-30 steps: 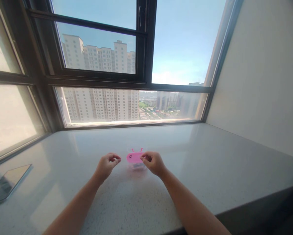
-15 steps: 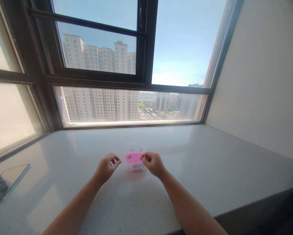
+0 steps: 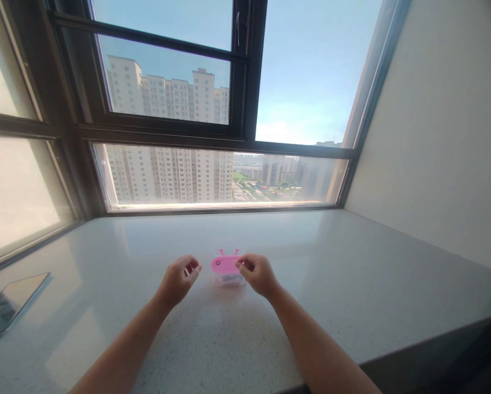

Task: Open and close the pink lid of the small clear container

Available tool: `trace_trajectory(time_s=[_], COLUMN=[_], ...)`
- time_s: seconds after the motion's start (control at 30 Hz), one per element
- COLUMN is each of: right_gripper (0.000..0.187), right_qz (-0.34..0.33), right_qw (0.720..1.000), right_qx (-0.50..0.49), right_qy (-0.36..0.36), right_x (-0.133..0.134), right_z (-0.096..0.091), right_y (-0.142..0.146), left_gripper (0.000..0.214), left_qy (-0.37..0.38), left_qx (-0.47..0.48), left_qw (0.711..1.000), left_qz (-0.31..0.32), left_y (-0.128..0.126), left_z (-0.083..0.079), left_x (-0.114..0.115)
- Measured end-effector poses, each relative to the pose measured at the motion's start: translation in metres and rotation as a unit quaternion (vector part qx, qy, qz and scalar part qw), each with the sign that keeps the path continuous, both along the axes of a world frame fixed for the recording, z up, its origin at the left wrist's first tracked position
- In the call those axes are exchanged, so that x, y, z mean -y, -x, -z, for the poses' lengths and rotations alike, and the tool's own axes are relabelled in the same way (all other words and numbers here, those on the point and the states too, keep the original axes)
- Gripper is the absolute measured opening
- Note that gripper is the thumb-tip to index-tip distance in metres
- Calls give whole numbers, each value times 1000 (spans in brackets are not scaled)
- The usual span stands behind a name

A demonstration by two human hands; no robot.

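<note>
Small pink-lidded box point(image 3: 225, 266) mid-bench point(image 3: 352, 284), near window. Right hand point(image 3: 258, 273) pinching lid's right edge, likely steadying or prying it. Left hand point(image 3: 178, 278) loosely curled just left of box, holding nothing. Dark tablet point(image 3: 7, 303) far left.

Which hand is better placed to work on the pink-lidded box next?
Right hand: its fingertips already pinch the pink lid edge. The left hand is curled beside it, apart.

Glossy pink plastic lid point(image 3: 224, 265) on clear plastic box point(image 3: 229, 279); smooth, speckled, polished stone sill point(image 3: 352, 273).
</note>
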State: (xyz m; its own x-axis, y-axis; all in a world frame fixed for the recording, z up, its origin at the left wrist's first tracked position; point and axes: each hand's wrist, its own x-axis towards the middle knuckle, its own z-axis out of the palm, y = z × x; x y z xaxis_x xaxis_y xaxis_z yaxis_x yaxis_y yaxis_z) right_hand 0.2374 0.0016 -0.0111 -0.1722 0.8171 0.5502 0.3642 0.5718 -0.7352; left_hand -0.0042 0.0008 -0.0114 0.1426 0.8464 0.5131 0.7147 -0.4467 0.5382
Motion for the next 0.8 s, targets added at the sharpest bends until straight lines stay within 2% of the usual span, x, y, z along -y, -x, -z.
trace_trajectory(time_s=[0.33, 0.8], right_gripper=[23, 22], right_qz=[3, -2], right_qw=[1000, 1000], right_qx=[0, -5], right_qy=[6, 4], right_x=[0, 0], right_z=[-1, -1], right_y=[0, 0], left_gripper=[19, 17], left_qy=[-40, -43], left_qx=[11, 26], left_qw=[999, 999], left_qz=[-4, 6], left_y=[-1, -1], left_z=[-4, -7], left_x=[3, 7])
